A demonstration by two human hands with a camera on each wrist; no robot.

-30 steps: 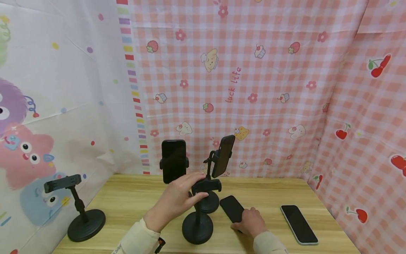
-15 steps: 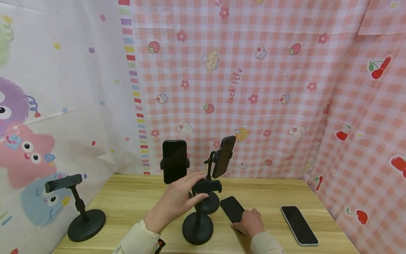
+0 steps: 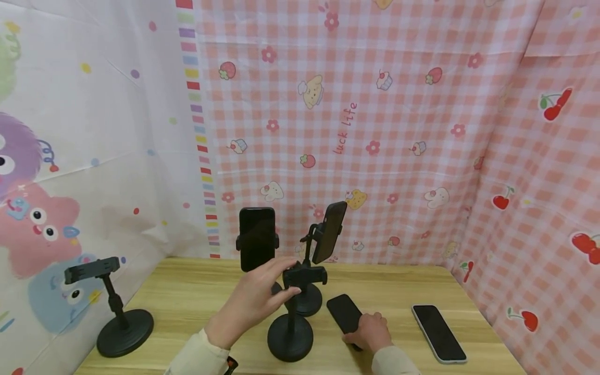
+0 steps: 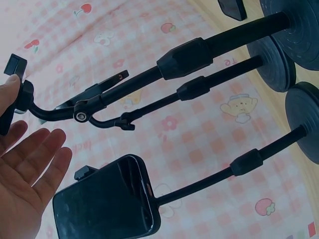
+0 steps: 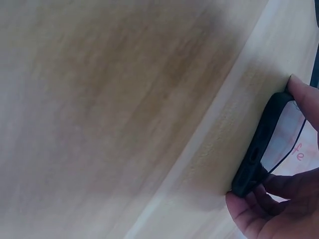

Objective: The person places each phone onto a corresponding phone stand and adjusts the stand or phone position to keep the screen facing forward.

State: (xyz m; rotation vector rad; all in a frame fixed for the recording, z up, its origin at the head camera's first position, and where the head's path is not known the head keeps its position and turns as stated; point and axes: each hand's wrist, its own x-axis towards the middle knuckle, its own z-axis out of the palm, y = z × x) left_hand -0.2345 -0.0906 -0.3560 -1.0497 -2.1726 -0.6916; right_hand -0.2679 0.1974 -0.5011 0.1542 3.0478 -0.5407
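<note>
My left hand (image 3: 255, 294) is at the clamp of a black phone stand (image 3: 290, 337), thumb and forefinger on either side of it. In the left wrist view my thumb (image 4: 9, 94) touches the clamp, while the other fingers spread apart from it. My right hand (image 3: 370, 332) grips a black phone (image 3: 344, 312) on the table by its near end. The right wrist view shows the thumb and fingers at the opposite long edges of this phone (image 5: 256, 144). The nearest stand's clamp holds no phone.
Behind stand two more stands, one with an upright phone (image 3: 257, 239), one with a phone turned sideways (image 3: 330, 233). A stand (image 3: 124, 333) with a bare clamp is at left. A white-edged phone (image 3: 439, 333) lies at right on the wooden table (image 3: 201, 276). Patterned cloth hangs around.
My left hand has drawn slightly left, its thumb and fingertips covering less of the clamp. My right hand keeps its grip on the phone. The view has shifted a little.
</note>
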